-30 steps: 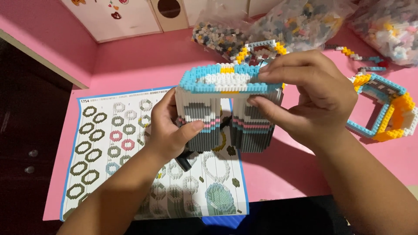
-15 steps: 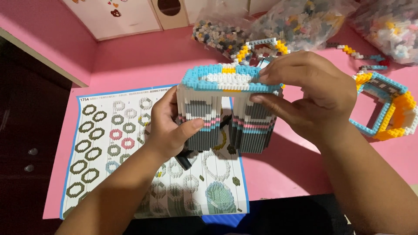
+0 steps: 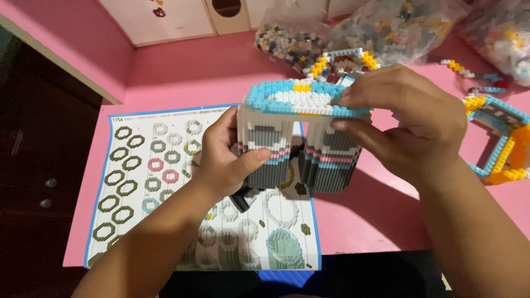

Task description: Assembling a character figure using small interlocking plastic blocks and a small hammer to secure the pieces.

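Already the small-brick model (image 3: 301,138) stands well built: two tall grey legs banded in pink and blue, bridged by a blue-rimmed white top; it is held just above the instruction sheet (image 3: 165,182) near the worktop's (image 3: 187,72) front edge; the left hand (image 3: 229,157) clasps the left leg, thumb across its face; the right hand (image 3: 408,118) pinches the top's right end; loose pieces remain, with bags of bricks (image 3: 386,27) along the back edge and a blue-and-orange frame (image 3: 505,146) at the right edge, so work looks unfinished.

Between the fingers (image 3: 259,157), the block model (image 3: 298,138) looks like hard plastic, finely ribbed and slightly glossy. Under them, the instruction sheet (image 3: 165,182) is smooth printed paper. Beyond the fingertips, clear plastic bags (image 3: 397,27) crinkle and shine over a matt pink tabletop (image 3: 187,66).
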